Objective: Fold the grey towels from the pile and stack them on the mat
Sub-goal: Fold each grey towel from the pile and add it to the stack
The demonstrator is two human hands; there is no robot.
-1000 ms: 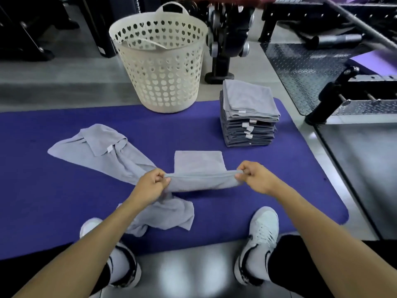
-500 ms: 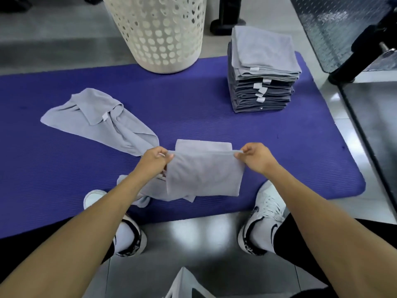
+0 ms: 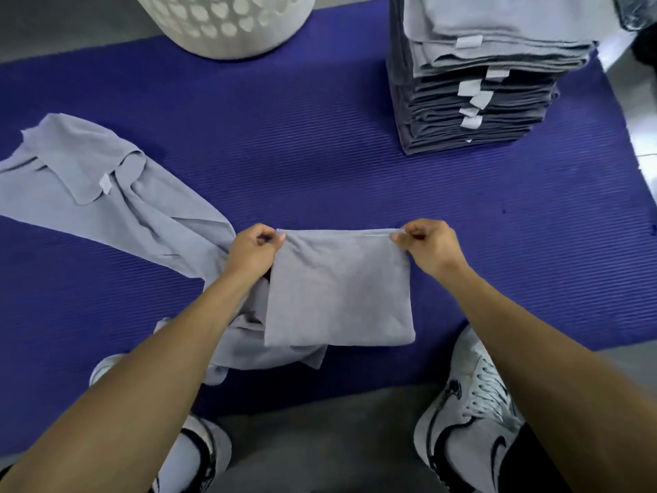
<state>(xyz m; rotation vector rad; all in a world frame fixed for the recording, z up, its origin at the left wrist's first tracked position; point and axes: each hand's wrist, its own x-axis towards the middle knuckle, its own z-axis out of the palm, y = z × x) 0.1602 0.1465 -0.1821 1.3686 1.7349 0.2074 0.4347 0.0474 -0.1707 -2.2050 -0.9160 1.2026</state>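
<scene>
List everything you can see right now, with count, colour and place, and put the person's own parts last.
folded towel: one, grey, held by its top corners over the near edge of the mat
loose towels: at least one, grey, crumpled on the mat's left side, running under the folded towel
towel stack: one pile, count unclear, grey with white tags, far right of the mat
mat: one, purple, ribbed, on the floor
basket: one, white with heart-shaped holes, far edge of the mat, top cut off
floor: grey, around the mat
shoes: two, white and black, at the near edge
left hand: pinches the towel's top left corner
right hand: pinches the top right corner
</scene>
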